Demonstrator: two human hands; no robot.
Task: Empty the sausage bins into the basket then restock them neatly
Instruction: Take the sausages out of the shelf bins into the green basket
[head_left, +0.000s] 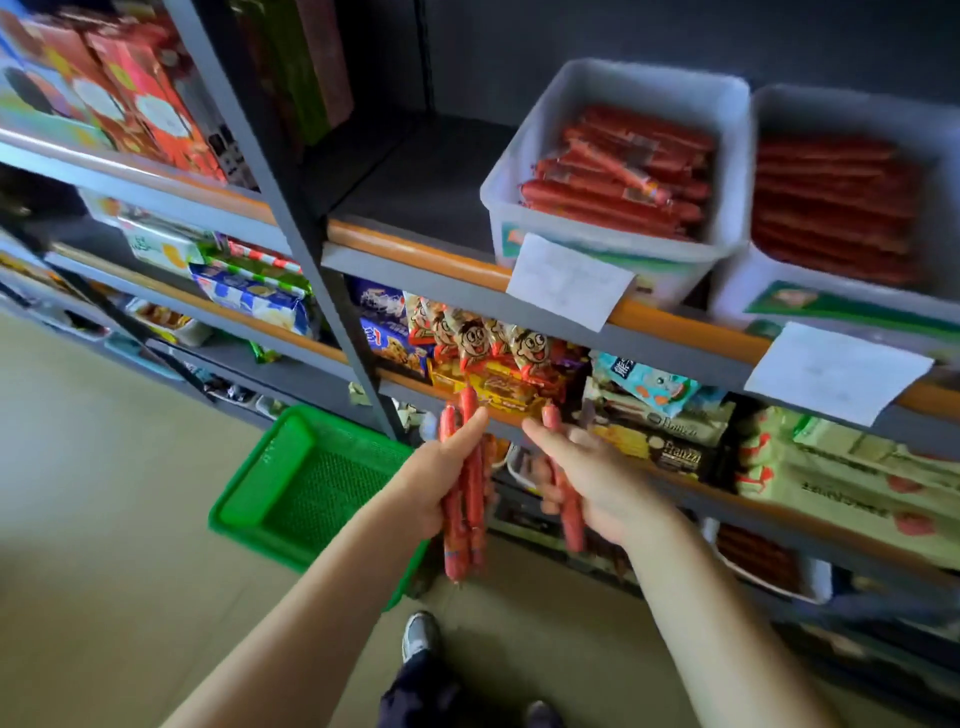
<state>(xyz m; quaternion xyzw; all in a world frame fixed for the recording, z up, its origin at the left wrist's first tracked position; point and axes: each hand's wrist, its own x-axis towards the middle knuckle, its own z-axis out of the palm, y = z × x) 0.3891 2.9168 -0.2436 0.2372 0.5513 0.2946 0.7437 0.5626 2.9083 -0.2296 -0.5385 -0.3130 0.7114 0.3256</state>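
Sausages (464, 493) — red, slim, film-wrapped — bunched upright in my left hand (435, 486); my right hand (589, 480) grips another sausage (566, 499). Green basket (291, 483) sits on beige floor (104, 519) below the shelves — two bins (524, 171) still loaded.

My two forearms are bare from the bottom edge of the view up to the wrists, with no sleeves, watch, bracelet or gloves on them. My left hand (441, 467) and right hand (587, 467) carry no rings that I can make out, and my fingers (470, 423) are uncovered. Below, I wear dark trousers (415, 696), and on one foot a grey and white sneaker (420, 634); the other shoe (540, 714) looks dark and is mostly cut off.
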